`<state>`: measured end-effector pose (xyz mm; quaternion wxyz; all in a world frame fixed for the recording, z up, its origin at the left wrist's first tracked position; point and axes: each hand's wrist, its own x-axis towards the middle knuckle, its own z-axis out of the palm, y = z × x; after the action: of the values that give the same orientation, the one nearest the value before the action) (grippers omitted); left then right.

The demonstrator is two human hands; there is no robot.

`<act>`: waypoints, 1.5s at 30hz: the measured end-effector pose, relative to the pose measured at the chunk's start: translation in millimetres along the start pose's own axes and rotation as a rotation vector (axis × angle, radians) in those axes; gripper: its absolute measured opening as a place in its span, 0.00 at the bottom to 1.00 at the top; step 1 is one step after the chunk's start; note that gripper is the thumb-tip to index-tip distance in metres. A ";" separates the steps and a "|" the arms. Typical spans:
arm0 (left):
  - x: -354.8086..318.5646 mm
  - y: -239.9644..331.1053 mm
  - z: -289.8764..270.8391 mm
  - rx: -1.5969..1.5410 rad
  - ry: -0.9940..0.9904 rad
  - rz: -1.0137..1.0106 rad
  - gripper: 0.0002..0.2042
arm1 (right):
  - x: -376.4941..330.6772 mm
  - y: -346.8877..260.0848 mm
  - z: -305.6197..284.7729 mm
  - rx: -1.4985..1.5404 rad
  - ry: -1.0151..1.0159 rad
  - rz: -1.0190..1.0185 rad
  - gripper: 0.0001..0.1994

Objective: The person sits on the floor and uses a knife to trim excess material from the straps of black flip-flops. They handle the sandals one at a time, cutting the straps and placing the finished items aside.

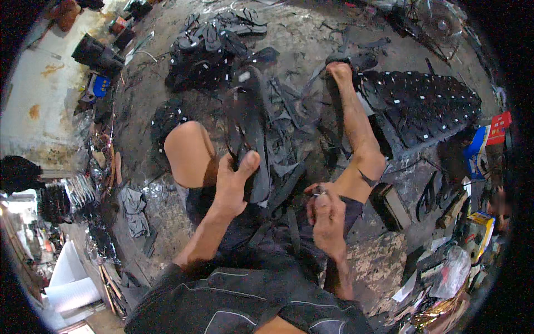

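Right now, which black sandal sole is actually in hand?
The sole gripped by the left hand, upright between the knees. The sole pile and the flat-laid soles lie on the floor, untouched. The right hand pinches something small.

the scene is dim and flat, lit mostly by daylight from the far left, where a pale wall (33, 106) and white sheets (69, 284) wash out into near glare. the fisheye view bends every edge toward a black circular rim, and things at the right margin smear into soft colour. the black sandal soles (417, 106) and scraps on the floor (311, 39) merge into murky shadow with little detail, and the left hand (233, 186) and right hand (327, 217) look slightly soft and grainy.
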<state>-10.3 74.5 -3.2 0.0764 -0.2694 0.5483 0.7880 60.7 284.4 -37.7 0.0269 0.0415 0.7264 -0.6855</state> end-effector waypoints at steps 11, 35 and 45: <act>20.0 -27.0 -39.1 0.232 0.062 0.217 0.19 | -47.6 6.4 14.6 -0.361 -0.305 0.127 0.12; 38.2 -24.1 -58.8 0.476 -0.112 0.550 0.25 | 57.3 -12.0 50.1 0.055 0.000 0.027 0.10; -4.3 83.6 -49.5 0.151 -0.321 -0.017 0.15 | -25.5 -16.1 13.3 -0.216 -0.198 -0.011 0.14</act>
<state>-24.6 -1.9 55.2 0.1896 -0.1379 0.5846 0.7767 84.3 269.6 -20.0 0.0992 -0.0334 0.7900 -0.6041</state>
